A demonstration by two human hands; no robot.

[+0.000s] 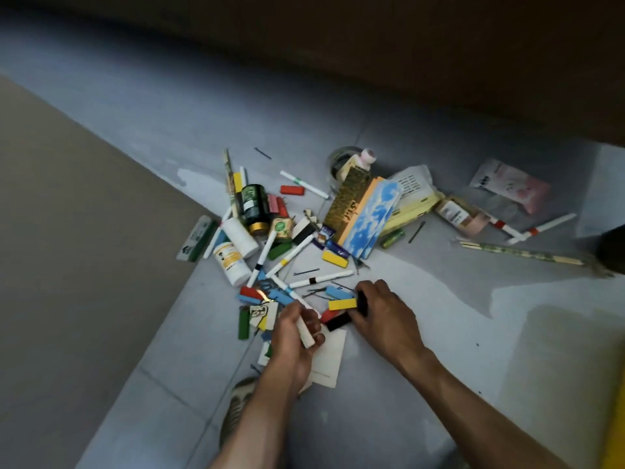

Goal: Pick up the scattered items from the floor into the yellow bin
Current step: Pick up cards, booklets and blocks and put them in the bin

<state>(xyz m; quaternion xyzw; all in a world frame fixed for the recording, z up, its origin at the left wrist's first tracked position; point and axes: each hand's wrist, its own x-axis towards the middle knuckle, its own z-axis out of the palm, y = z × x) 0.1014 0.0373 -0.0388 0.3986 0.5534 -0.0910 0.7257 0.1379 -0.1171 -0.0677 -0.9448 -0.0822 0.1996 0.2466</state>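
Note:
Scattered items cover the grey floor: white pens (321,278), coloured blocks, white bottles (232,263), a dark green can (252,208), a gold box (347,198) and a blue cloud-print box (375,219). My left hand (297,330) is shut on a white pen (303,324) at the near side of the pile. My right hand (380,311) grips a yellow block (342,304) and a black block (340,322). A yellow edge (617,424) at the bottom right corner may be the bin; most of it is out of frame.
A white card (329,357) lies under my hands. Packets (510,186) and long chopsticks (521,253) lie at the right. A brown mat (67,248) covers the left floor. My shoe (238,407) stands near the pile. A dark wall runs along the back.

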